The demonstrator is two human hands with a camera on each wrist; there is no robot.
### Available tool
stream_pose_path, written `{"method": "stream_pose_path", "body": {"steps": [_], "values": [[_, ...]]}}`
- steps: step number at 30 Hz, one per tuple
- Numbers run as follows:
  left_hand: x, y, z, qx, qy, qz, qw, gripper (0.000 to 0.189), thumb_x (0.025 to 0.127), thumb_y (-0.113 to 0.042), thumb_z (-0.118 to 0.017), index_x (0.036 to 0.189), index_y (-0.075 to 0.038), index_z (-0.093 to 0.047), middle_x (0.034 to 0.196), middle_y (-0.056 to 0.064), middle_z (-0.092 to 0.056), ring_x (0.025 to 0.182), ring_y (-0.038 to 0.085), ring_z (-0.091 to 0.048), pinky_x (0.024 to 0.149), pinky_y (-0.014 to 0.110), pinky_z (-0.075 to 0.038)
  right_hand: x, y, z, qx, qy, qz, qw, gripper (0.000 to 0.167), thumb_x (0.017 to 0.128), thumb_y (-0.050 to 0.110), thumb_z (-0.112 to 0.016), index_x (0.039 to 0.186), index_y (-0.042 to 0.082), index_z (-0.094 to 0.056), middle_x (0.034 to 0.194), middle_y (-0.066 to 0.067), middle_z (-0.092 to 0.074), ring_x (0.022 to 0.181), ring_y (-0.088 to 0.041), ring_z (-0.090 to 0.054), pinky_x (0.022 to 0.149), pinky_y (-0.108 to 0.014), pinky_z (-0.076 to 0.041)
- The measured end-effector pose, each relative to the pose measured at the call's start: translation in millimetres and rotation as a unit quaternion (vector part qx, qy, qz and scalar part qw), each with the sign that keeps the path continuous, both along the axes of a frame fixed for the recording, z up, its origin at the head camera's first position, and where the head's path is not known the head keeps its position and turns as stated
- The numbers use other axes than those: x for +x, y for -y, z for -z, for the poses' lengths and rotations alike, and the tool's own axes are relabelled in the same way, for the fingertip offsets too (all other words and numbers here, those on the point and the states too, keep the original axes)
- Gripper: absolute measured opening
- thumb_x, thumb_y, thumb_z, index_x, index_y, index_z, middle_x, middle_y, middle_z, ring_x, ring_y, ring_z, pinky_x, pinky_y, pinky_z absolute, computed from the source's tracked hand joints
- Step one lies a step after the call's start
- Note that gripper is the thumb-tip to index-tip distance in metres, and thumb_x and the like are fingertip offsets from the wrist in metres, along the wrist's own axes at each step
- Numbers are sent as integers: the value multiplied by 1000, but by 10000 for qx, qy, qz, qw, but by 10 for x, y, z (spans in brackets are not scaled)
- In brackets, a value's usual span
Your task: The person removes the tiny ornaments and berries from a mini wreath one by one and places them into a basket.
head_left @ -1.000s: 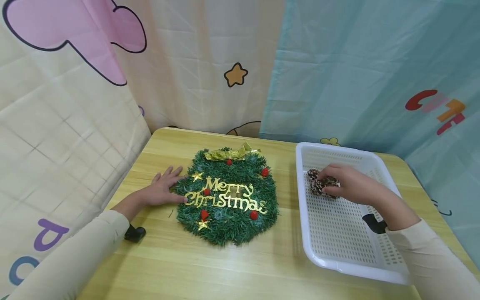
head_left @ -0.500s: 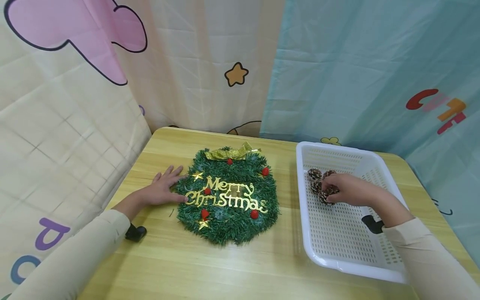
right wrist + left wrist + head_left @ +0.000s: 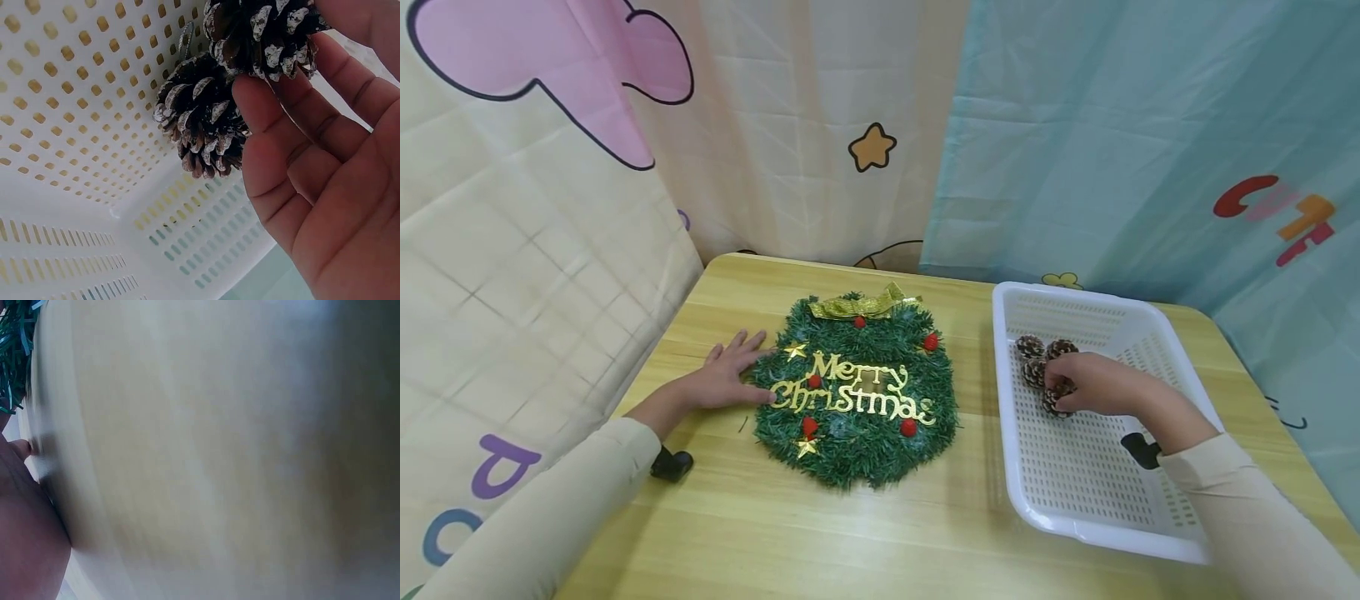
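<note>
From my station I see my left hand [image 3: 722, 380], fingers spread, touching the Christmas wreath [image 3: 859, 454] on the side toward the left edge of the table [image 3: 850, 550]; the wreath lies near the far edge. My right hand [image 3: 1097, 383] pinches a pine cone [image 3: 265, 37] inside the white perforated basket [image 3: 1004, 417], by the far right corner; other pine cones [image 3: 1032, 372] sit just beside it.

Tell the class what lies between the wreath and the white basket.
Only bare wooden tabletop lies between the wreath and the white basket, as the head view shows.
</note>
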State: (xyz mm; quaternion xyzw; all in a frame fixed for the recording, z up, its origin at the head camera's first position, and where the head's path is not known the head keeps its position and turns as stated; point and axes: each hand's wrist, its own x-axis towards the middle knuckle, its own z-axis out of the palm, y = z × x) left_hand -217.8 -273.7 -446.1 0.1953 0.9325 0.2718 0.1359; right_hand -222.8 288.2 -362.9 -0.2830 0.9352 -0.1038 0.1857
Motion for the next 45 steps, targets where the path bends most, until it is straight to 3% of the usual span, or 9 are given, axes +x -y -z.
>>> {"method": "stream_pose_path", "body": {"steps": [35, 45], "values": [[-11, 14, 18, 62, 39, 0, 10000, 92, 86, -53, -71, 155, -5, -33, 165, 19, -3, 148, 42, 14, 110, 66, 13, -5, 26, 26, -56, -112, 142, 9998, 14, 84, 6, -75, 91, 13, -65, 83, 5, -58, 71, -14, -47, 66, -35, -41], [-6, 10, 11, 51, 9, 5, 10000, 92, 86, -53, -72, 155, -5, -34, 165, 19, -3, 148, 42, 13, 110, 66, 13, 8, 37, -43, -131, -159, 108, 9997, 13, 87, 8, -74, 99, 12, -68, 94, 2, -66, 76, -13, -52, 69, -37, -47]]}}
